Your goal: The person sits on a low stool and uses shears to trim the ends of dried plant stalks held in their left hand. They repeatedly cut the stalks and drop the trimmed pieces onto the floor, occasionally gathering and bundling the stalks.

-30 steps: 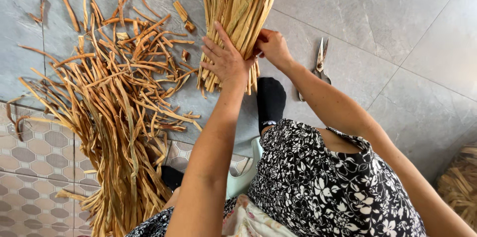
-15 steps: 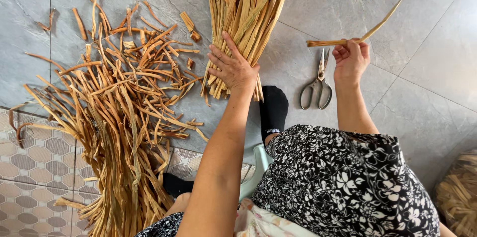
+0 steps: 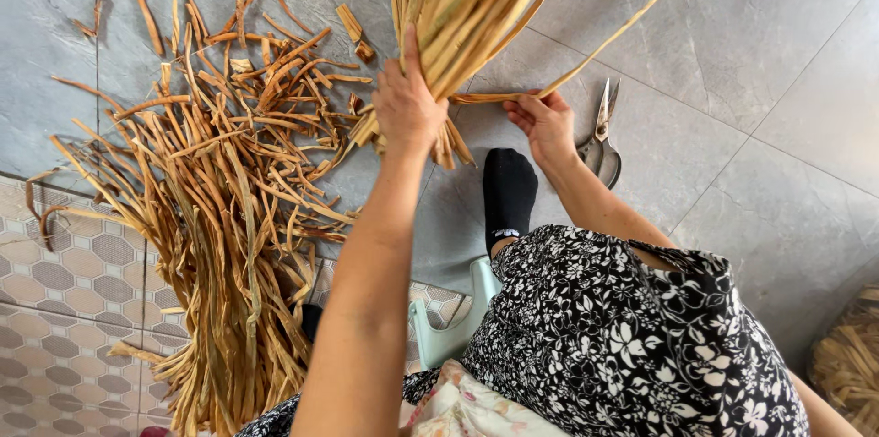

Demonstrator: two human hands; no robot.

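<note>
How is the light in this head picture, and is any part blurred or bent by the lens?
Head view: soft, even daylight with a faint sheen on the grey floor tiles; weak shadows under the pile of dry strips and the scissors. The left hand, right hand and bundle look sharp. The wide lens bends the tile lines near the edges.

A pair of scissors (image 3: 600,139) lies on the grey tiled floor (image 3: 769,61), blades pointing away. Left of the scissors, a foot in a black sock (image 3: 509,194) rests on the floor. Nearer than the scissors, a pale green stool (image 3: 453,322) peeps from under a black-and-white flowered dress (image 3: 632,336). Far left of the scissors sprawls a loose heap of brown dried strips (image 3: 220,208), reaching onto patterned tiles (image 3: 64,318). Well right of and nearer than the scissors sits a woven basket (image 3: 847,355).
</note>
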